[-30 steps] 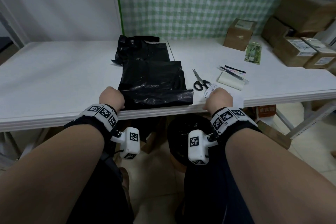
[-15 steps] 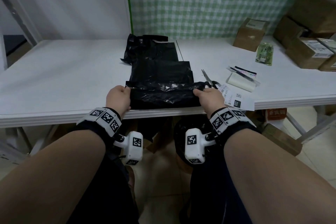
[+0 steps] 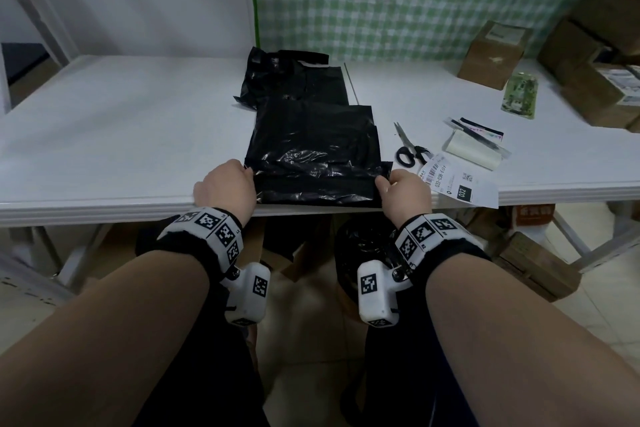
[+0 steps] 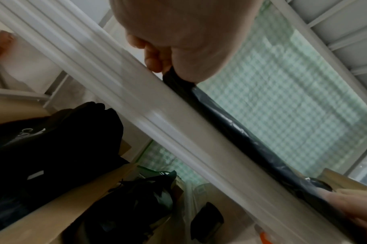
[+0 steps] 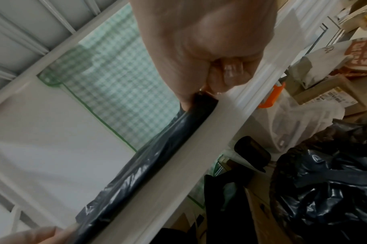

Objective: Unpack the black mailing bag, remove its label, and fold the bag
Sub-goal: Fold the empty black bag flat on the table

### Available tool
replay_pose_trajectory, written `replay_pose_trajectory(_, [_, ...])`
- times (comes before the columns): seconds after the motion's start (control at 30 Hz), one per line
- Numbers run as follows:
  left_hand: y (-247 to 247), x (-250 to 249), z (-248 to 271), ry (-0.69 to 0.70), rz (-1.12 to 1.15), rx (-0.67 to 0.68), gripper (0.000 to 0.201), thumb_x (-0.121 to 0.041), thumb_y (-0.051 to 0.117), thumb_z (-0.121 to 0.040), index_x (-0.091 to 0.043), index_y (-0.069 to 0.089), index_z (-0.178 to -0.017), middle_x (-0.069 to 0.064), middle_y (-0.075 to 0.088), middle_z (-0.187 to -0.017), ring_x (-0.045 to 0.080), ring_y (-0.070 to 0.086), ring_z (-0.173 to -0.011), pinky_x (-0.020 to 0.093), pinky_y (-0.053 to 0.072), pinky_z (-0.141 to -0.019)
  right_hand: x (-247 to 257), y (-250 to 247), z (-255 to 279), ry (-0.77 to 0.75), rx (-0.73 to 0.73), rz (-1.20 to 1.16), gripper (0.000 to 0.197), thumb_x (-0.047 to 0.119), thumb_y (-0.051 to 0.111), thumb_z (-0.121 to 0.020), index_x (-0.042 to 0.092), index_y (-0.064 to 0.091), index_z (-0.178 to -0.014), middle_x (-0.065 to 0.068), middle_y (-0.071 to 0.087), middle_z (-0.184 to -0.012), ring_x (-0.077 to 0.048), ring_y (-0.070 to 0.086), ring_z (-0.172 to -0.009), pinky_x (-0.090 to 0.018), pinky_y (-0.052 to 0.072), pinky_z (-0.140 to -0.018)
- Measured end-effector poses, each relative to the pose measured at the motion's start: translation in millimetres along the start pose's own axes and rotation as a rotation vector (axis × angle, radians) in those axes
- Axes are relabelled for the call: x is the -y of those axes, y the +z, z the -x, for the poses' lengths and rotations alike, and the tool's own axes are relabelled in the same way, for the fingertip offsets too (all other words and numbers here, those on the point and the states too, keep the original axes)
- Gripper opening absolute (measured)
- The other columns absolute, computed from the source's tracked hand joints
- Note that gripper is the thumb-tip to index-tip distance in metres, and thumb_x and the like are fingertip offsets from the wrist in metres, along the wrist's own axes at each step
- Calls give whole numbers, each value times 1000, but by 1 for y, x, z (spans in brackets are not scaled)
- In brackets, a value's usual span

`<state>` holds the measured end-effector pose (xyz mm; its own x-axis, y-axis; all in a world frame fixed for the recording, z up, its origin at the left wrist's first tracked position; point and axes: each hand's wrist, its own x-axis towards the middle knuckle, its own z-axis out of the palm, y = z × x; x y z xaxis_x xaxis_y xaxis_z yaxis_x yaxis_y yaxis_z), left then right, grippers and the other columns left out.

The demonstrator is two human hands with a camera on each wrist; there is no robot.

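Observation:
A black mailing bag (image 3: 313,163) lies flat on the white table (image 3: 121,135), its near end at the front edge. My left hand (image 3: 227,189) pinches the bag's near left corner, and my right hand (image 3: 403,191) pinches the near right corner. The near strip of the bag is doubled over between them. From the wrist views the bag (image 4: 237,130) (image 5: 157,158) runs as a dark band along the table edge, gripped between thumb and fingers at each end. A peeled white label (image 3: 457,184) with a barcode lies just right of my right hand.
Black-handled scissors (image 3: 410,149) and a roll of white backing paper (image 3: 472,149) lie right of the bag. More black bags (image 3: 298,80) sit behind it. Cardboard boxes (image 3: 491,52) stand at the back right. Under the table stands a bin lined with black plastic (image 5: 329,181).
My right hand left the label and took the bag's near right corner. Both hands now hold the near end, which has been folded over slightly.

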<state>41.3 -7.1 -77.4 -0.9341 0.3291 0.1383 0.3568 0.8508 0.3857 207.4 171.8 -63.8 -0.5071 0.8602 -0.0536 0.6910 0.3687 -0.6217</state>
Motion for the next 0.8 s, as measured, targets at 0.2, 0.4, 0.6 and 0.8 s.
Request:
replay_pose_trajectory(0.2, [-1,-2,1,-32,9,17,19,-24,46,-92,-11,56,-102,14,64,-105,36,56,-102,40,37,-87,3,2,1,72,-68,47,24,29,58,-89,9,62,-102,-8,66,-105,-27,59,-103,-26,35,-72])
replay_pose_trajectory(0.4, [-9,-31,6,342,140,-119,29,-5,48,-85,-20,68,-99,9,63,-109,34,52,-106,41,41,-88,33,9,14,-267,-240,146,23,26,46,-94,18,62,-108,-7,61,-112,-30,60,-99,-33,43,-74])
replay_pose_trajectory(0.6, [19,-46,16,711,-54,374,46,-20,29,-98,-12,36,-143,4,37,-151,26,26,-143,45,18,-117,41,46,20,-644,27,437,35,21,33,-98,18,47,-130,1,53,-133,-27,64,-105,-37,52,-79])
replay_pose_trajectory(0.8, [20,-37,17,618,-185,474,55,-38,19,-101,-21,6,-152,-5,1,-160,13,0,-148,41,-1,-119,34,48,17,-538,152,546,44,30,26,-101,15,35,-141,0,30,-153,-30,57,-117,-42,49,-90])
